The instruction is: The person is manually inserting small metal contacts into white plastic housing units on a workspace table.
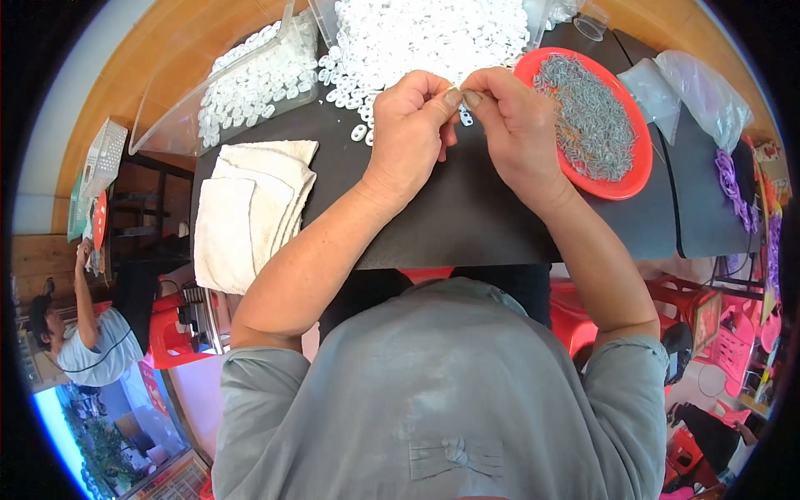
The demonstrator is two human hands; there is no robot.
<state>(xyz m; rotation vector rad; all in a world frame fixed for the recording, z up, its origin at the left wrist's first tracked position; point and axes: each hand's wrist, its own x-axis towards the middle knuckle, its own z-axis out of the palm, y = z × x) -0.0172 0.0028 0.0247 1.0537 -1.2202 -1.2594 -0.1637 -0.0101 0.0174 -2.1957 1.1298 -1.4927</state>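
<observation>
Above the dark table my left hand (408,125) and my right hand (518,125) meet fingertip to fingertip. Both are closed in a pinch, thumbs against forefingers. A small pale bit shows between the tips, too covered to name. Just beyond them spreads a big heap of small white oval plastic pieces (425,37), several with two holes. One loose white piece (465,118) lies under the fingertips. By my right hand stands a red oval plate (640,158) filled with small grey screw-like parts (587,117).
At the left, a clear plastic bin (167,125) on its side holds more white pieces. Folded cream cloths (242,208) lie at the table's left edge. Clear plastic bags (708,96) and a purple cord (733,187) are at the right. Another person (96,333) sits at far left.
</observation>
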